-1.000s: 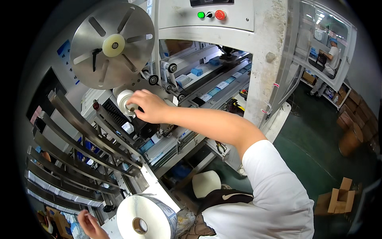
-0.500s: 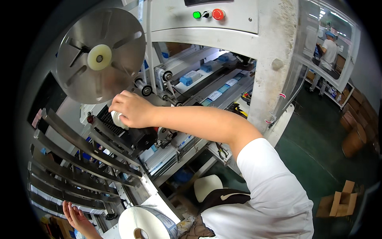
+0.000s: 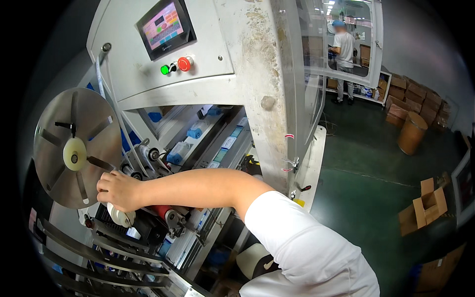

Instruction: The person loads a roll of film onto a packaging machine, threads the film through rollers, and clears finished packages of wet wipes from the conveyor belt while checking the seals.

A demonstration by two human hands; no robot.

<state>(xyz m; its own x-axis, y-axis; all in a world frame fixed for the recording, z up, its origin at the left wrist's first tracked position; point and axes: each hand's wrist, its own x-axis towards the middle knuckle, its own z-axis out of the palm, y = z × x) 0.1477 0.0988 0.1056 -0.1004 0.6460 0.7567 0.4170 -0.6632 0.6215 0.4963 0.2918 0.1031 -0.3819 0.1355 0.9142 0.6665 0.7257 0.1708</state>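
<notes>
My right hand [image 3: 118,192] is closed at the lower edge of a large metal reel disc [image 3: 54,133]. Its fingers curl over a white round part [image 3: 121,216], which shows below the palm, and the fingertips are partly hidden. Beside the hand is a red roller [image 3: 161,212] on the machine. Small blue-and-white packs [image 3: 228,142] lie in a line on the conveyor beyond my forearm. My left hand is out of view.
Curved metal bars [image 3: 84,255] stand at lower left. Above the conveyor is a panel with a touchscreen [image 3: 166,27] and a red button [image 3: 185,64]. An open cardboard box [image 3: 425,205] and a brown drum [image 3: 412,132] stand at right; a person [image 3: 342,54] is behind the window.
My view has swung up and to the right, bringing the touchscreen in. My left hand and the white label roll have left the picture. My right hand stays at the white round part.
</notes>
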